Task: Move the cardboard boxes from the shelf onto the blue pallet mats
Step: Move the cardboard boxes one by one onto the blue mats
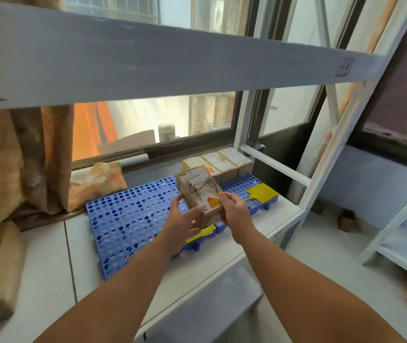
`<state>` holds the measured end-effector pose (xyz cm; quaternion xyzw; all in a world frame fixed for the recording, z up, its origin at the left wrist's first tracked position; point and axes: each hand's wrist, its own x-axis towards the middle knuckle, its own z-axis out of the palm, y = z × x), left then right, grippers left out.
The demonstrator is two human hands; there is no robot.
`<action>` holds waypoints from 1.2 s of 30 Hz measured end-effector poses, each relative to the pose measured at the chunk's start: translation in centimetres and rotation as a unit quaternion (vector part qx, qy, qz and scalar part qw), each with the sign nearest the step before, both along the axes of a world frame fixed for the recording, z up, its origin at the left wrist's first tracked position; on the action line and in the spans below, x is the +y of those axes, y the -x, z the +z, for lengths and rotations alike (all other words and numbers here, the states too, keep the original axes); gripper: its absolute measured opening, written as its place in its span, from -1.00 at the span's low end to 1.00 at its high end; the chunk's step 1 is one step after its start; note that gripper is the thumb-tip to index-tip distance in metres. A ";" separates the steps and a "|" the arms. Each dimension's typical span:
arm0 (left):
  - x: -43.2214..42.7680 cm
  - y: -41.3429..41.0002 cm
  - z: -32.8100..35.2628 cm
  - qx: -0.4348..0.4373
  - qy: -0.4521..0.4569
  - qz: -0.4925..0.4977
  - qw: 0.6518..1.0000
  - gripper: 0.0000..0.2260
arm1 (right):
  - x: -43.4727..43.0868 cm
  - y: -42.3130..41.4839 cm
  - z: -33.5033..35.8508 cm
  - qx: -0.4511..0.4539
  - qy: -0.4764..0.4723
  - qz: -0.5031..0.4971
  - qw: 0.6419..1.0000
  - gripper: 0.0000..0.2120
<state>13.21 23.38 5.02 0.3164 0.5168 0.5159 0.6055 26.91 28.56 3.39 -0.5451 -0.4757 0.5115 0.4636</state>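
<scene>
Two hands, left hand (182,220) and right hand (234,211), fingers (223,198) clamped on a cardboard box (201,194) over the blue pallet mat (128,216). Label print unreadable. Three boxes (222,164) at 1 o'clock, bases partly hidden.

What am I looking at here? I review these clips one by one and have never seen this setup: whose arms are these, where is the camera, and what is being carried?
There is no machine: a person wears a wide-angle camera on the head, so this single picture looks forward and down along their own bare arms. The left hand and right hand share a grip on one cardboard box, held above the blue pallet mats on the floor by a window. Three similar boxes already stand in a row at the mats' far edge. Yellow tags lie on the mats. The grey bar across the top is a shelf beam.
</scene>
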 end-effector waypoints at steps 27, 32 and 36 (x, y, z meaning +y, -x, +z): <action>20.3 -13.8 1.1 0.620 0.020 0.000 0.784 -0.68 | 23.2 -13.3 -0.3 -0.237 -0.280 0.080 0.927 -0.45; 22.0 -13.4 0.2 0.688 0.076 -0.021 0.721 -0.50 | 24.9 -13.4 -0.5 -0.233 -0.259 0.044 0.936 -0.45; 23.7 -13.0 -0.5 0.717 0.102 -0.051 0.688 -0.41 | 26.5 -13.4 -0.3 -0.250 -0.238 0.012 0.938 -0.43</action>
